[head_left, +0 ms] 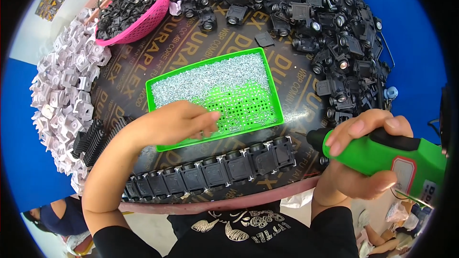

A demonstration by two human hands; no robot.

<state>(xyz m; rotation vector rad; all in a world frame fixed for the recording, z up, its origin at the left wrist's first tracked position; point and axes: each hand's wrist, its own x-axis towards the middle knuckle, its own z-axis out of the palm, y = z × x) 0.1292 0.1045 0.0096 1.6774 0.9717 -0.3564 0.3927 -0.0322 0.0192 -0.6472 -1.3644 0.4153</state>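
Observation:
My left hand [184, 123] is over the near part of a green perforated tray [158, 147], its fingers curled together. Whatever is between those fingertips, if anything, is too small to make out. Small silvery screws [205, 76] are heaped along the tray's far side and thinly scattered on the near side. At the right, my right hand [351, 136] wraps around a green and black electric screwdriver [373, 155], whose black nose points left. In front of me lies a row of black toy vehicle bodies [215, 173] set side by side, with small white pieces between them.
Black toy vehicle parts [301, 12] pile up along the far and right edges. White plastic parts [64, 91] are heaped at the left, beside stacked black ribbed pieces [93, 141]. A pink basket [155, 16] of black parts stands far left. Another person [60, 217] sits at lower left.

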